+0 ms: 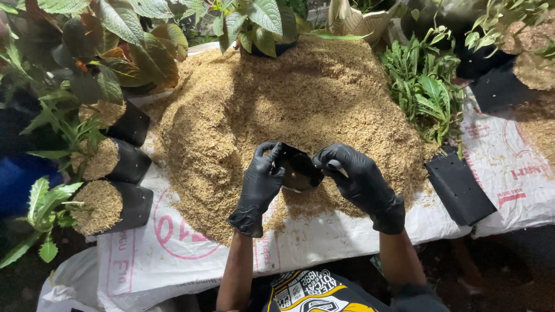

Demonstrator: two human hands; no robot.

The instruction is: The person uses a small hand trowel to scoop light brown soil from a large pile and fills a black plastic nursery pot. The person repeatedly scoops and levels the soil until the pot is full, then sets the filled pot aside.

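Black nursery bag (299,170): we see one held open between both gloved hands above the husk heap (300,104). Our left hand (263,176) pinches its left rim, our right hand (352,173) pinches the right. Three filled bags (124,164) lie at left; one flat stack of empty bags (459,188) lies at right.

A small black plastic grow bag (299,169) (mouth pulled open) sits just above the tan husk pile (300,104).
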